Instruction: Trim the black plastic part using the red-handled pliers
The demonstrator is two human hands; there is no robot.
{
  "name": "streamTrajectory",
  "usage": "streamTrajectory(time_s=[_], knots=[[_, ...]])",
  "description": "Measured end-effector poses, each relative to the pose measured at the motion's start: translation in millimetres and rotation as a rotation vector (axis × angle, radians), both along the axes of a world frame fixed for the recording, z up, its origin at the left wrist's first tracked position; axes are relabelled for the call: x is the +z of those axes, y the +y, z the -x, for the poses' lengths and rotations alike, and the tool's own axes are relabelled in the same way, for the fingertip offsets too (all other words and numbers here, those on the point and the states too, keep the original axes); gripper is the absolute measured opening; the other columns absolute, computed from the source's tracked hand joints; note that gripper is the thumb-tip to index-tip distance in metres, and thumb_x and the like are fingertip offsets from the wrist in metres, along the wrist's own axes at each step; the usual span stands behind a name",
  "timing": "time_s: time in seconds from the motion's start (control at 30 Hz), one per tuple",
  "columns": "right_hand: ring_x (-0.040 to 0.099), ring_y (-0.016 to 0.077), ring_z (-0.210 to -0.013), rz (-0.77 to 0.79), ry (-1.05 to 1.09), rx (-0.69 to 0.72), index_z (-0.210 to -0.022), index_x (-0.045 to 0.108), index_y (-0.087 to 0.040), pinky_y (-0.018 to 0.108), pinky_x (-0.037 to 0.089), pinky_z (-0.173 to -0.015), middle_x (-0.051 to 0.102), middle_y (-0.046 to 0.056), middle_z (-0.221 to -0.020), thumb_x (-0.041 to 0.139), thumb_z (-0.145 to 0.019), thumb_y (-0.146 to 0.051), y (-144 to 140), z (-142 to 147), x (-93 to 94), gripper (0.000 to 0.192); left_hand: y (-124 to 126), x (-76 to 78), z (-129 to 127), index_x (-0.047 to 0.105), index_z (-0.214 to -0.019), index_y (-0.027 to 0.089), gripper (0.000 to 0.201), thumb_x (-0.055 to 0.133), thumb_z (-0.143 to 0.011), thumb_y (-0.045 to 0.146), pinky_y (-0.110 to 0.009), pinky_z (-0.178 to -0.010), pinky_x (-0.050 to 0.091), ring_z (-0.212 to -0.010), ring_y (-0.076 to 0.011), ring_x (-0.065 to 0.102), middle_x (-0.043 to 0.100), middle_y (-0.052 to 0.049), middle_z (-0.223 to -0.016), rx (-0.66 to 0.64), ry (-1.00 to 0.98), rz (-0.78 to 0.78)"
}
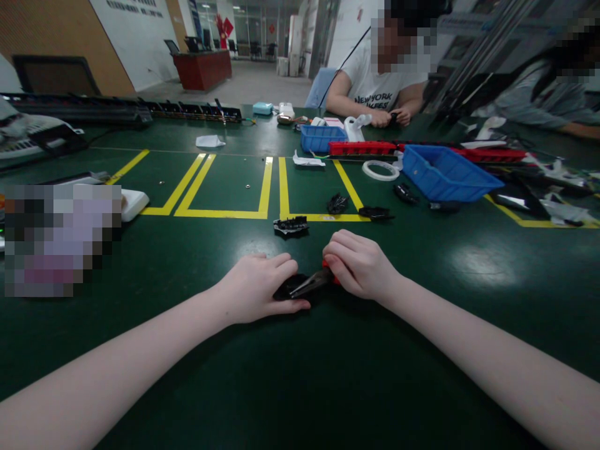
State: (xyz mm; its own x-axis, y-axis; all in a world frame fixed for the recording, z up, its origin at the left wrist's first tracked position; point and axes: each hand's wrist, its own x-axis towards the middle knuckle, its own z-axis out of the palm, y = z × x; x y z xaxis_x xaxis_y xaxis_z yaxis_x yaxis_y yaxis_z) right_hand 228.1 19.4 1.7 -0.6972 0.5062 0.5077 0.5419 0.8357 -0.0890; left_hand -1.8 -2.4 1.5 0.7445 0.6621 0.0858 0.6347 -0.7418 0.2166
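Note:
My right hand [359, 262] is closed around the red handles of long-nose pliers [310, 284], whose metal jaws point left. In my left hand [262, 284] is a small black plastic part [287, 287], held between the fingers and thumb. The plier tips meet or overlap this part; whether they grip it I cannot tell. Just beyond my hands lies a black part with a silvery edge [290, 226]. Farther right are more black plastic pieces, one crumpled-looking [337, 203] and one long and flat [376, 213].
Yellow tape [220, 214] marks rectangles on the dark green table [300, 387]. Blue bins [450, 172], a tape roll [380, 170] and red strips [363, 148] stand toward the right. A white device [134, 204] lies left. Across the table sits a person in a white shirt [370, 87].

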Motion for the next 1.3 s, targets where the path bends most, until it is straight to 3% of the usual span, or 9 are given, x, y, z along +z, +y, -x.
streamTrajectory(time_s=[1.3], knots=[[0.044, 0.0155, -0.067, 0.015, -0.035, -0.011, -0.074, 0.051, -0.018, 0.03, 0.036, -0.059, 0.052, 0.004, -0.071, 0.039, -0.092, -0.021, 0.5, -0.2, 0.3, 0.022, 0.5, 0.0, -0.1, 0.052, -0.092, 0.019, 0.045, 0.045, -0.086, 0.063, -0.027, -0.054, 0.037, -0.064, -0.0149, 0.053, 0.058, -0.001, -0.086, 0.005, 0.002, 0.02]])
